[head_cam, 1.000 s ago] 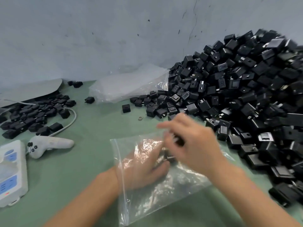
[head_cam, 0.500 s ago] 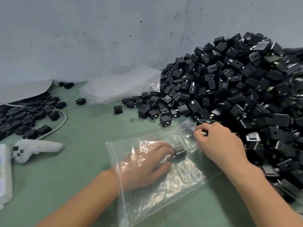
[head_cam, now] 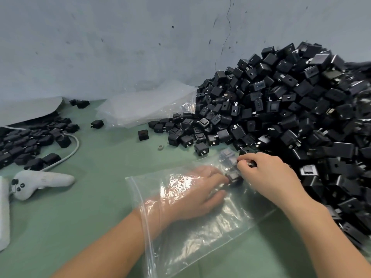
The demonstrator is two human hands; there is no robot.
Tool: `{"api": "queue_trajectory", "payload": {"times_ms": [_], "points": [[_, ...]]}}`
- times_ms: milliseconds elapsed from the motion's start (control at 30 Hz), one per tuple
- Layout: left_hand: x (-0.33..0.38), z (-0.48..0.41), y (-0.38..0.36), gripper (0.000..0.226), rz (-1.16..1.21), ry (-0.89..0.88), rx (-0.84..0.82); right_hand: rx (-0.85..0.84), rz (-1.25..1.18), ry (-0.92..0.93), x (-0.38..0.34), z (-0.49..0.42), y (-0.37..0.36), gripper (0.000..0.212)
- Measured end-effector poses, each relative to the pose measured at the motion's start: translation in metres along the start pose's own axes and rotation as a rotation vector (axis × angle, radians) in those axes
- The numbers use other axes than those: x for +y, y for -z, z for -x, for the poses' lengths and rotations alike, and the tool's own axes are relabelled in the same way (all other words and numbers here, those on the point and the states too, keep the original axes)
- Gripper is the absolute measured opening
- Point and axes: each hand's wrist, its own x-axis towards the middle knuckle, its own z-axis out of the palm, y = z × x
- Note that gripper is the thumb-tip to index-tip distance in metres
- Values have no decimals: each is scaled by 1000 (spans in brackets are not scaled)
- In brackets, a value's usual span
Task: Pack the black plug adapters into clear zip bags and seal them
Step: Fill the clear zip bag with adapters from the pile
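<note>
A clear zip bag [head_cam: 200,237] lies on the green table in front of me. My left hand [head_cam: 192,193] is inside it up to the wrist, and its fingertips and thumb pinch a black plug adapter [head_cam: 233,178] at the bag's far end. Another adapter [head_cam: 226,155] shows grey through the plastic just beyond. My right hand [head_cam: 267,173] is outside the bag at the foot of the big adapter pile [head_cam: 301,117]. It pinches a black adapter with a metal prong [head_cam: 250,163], close to my left fingertips.
Spare clear bags [head_cam: 144,109] lie against the wall. A smaller heap of adapters [head_cam: 30,141] sits at the left under a grey sheet [head_cam: 30,109]. A white controller [head_cam: 40,183], its cable [head_cam: 74,149] and a white device [head_cam: 4,213] are also on the left.
My right hand moved from over the bag to the pile's edge and took hold of an adapter. My left hand stayed inside the bag, reaching further towards its far end.
</note>
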Motion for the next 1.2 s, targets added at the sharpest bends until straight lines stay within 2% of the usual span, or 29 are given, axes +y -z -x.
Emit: {"api": "queue_trajectory", "payload": {"times_ms": [133, 233, 400, 500, 600, 667, 733, 800, 867, 967, 1033, 1067, 1100, 1200], "points": [[3, -6, -1, 33, -85, -9, -8, 54, -31, -6, 4, 5, 0, 24], [4, -8, -3, 38, -105, -19, 8, 66, 31, 9, 9, 8, 2, 21], [-4, 0, -5, 38, -126, -56, 4, -103, 154, 168, 8, 15, 2, 30], [-16, 9, -2, 30, -231, -8, 27, -100, 141, 187, 6, 19, -2, 29], [-14, 14, -1, 33, -56, 29, 0, -79, 151, 188, 5, 21, -5, 28], [-6, 15, -3, 37, 36, -15, -9, -63, 167, 176, 5, 23, -7, 28], [-11, 12, -2, 34, -97, -48, 39, -45, 178, 153, 5, 26, -9, 28], [-19, 9, 5, 43, -451, -52, 52, -28, 182, 132, 5, 28, -10, 28], [-26, 8, 5, 46, -600, -57, 24, -15, 194, 128, 4, 30, -11, 28], [-29, 6, 2, 38, -452, -39, 63, -10, 215, 144, 4, 32, -12, 27], [-40, 2, 4, 53, -493, -4, 35, -14, 206, 151, 5, 32, -10, 25], [-44, 0, 5, 61, -550, -1, 54, -16, 194, 151, 6, 31, -9, 24], [-46, 1, 4, 60, -572, -18, 103, -17, 181, 152, 7, 31, -8, 23], [-42, 5, -3, 32, -390, -192, 266, -24, 165, 153, 8, 29, -8, 20]]}}
